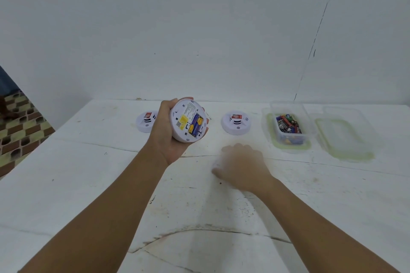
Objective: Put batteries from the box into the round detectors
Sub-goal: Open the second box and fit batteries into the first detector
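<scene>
My left hand [165, 133] grips a round white detector [188, 121] tilted up off the table, back side toward me. Its open compartment shows blue and yellow batteries [196, 126] next to a yellow label. My right hand [241, 166] is low over the table, right of and below the detector, palm down and motion-blurred. Something pale shows at its fingertips, but the blur hides what it is. Two more white detectors lie face up on the table, one [145, 123] partly behind my left hand and one [236, 123] to its right. The clear box [307, 125] holds several mixed batteries [289, 125].
The box's clear lid [346, 135] lies flat to the right of the box. The white table [111, 184] is scuffed and cracked, with a white wall right behind it. A patterned floor [20, 126] shows past the table's left edge.
</scene>
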Available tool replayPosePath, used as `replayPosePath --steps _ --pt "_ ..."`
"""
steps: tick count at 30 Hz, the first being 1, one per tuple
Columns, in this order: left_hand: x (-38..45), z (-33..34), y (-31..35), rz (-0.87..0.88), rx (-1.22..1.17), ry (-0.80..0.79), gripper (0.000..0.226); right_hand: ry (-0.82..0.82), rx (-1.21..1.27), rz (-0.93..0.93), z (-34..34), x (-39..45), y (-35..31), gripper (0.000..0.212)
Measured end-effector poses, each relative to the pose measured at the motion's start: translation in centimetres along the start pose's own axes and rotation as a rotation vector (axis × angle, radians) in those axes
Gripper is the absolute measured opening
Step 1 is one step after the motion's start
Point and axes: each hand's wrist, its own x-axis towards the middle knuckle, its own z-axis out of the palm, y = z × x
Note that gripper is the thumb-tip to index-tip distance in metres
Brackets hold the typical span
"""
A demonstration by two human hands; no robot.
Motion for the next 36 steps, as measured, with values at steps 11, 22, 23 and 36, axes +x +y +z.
replayPosePath --steps 11,22,23,36 --pt "-0.3 0.5 -1.6 -0.008 0.105 0.02 0.035 0.453 0.724 -0.103 -3.4 1.4 -2.6 0.023" --pt "-0.5 0.3 -2.2 -0.051 0.116 -0.012 0.034 0.405 0.759 -0.141 -3.3 1.0 -2.8 0.037" --pt "-0.5 0.3 -2.2 -0.049 0.111 -0.008 0.034 0.41 0.763 -0.138 -3.2 1.0 -2.8 0.036" --pt "-0.9 1.5 -2.4 -0.026 0.087 0.003 0.033 0.435 0.84 -0.106 -3.1 1.1 -3.1 0.021"
